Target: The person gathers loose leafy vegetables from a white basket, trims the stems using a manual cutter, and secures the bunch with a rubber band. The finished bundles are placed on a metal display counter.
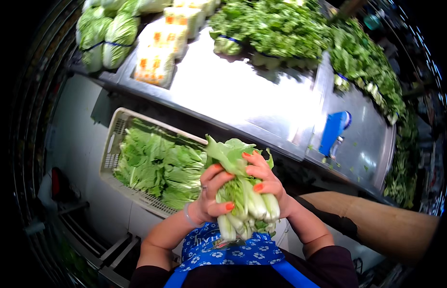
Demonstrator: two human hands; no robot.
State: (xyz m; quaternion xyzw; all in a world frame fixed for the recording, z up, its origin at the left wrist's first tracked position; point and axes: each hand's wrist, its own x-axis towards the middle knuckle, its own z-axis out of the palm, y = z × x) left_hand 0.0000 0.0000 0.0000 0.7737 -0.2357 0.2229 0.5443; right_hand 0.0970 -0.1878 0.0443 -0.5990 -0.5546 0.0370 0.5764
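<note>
A bunch of leafy greens with thick white stems point(252, 204) is between my two hands, in front of my blue apron. Its stem ends point down toward me and its leaves point away. My left hand point(215, 189) wraps the bunch from the left side. From the right, my right hand point(265, 177) grips it, with fingers curled over the leaves. Beyond my left hand, a pale plastic crate point(109, 144) holds more of the same loose greens point(156, 163).
A metal counter point(233, 96) runs across ahead. On it lie tied leafy bunches point(281, 33), bound napa cabbages point(108, 41), wrapped white packages with orange print point(158, 53) and a blue tape dispenser point(333, 132). A brown cardboard box point(367, 218) is at my right.
</note>
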